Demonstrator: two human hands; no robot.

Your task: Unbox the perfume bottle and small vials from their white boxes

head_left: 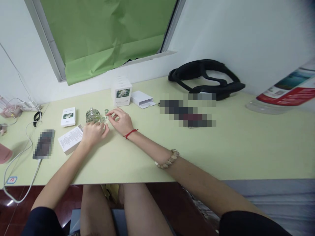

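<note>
A lidded clear glass jar (93, 114) with a knobbed top stands upright on the table. My left hand (94, 133) is right in front of it, knuckles up, thumb spread to the right; the jar's base is partly hidden behind the fingers. Just right of the jar are small clear pieces with green tops, including a small green-topped glass vial (106, 111). My right hand (121, 121) reaches in from the right, thumb and forefinger closed together beside these pieces on something too small to name. A white printed box (70, 140) lies left of my left hand.
Behind stand white flower-picture boxes (122, 96) with an opened white carton (142, 99) beside them. A smaller flower-picture box (68, 117) lies left. A phone (44, 144) with a white cable (29, 142) is farther left. A black headset (206, 78) and a large plastic bottle (285, 90) are right.
</note>
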